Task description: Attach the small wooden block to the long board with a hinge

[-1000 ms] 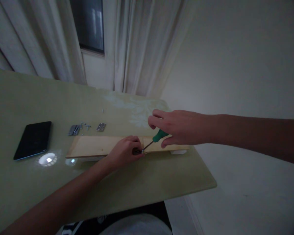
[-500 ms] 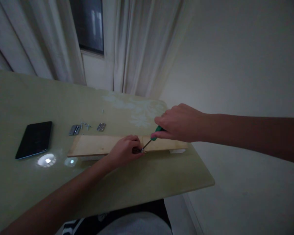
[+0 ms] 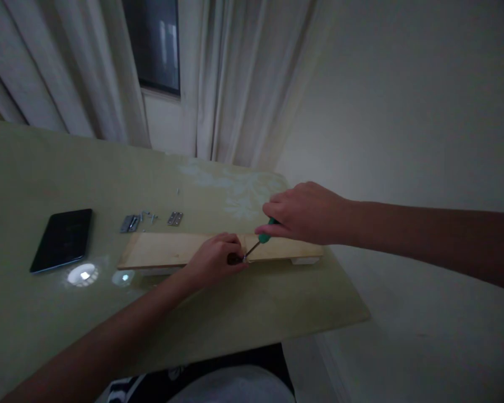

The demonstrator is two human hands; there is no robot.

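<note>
My right hand is closed around the green handle of a screwdriver, its shaft slanting down to the left. The screwdriver's tip meets the front edge of a pale wooden board, right by my left fingertips. My left hand rests on the board, its thumb and fingers pinched about a small dark metal piece at that edge. Most of this piece is hidden by the fingers, so its kind is unclear. A thin line crosses the board beside the left fingers.
White blocks show beneath the board. Behind it on the green-covered table lie a metal hinge, more hinge hardware and several loose screws. A black tablet lies left. The table's right edge is near a wall.
My right hand has turned slightly on the screwdriver handle, its thumb shifting a little left. My left hand stays in place on the board. The whole view has shifted slightly.
</note>
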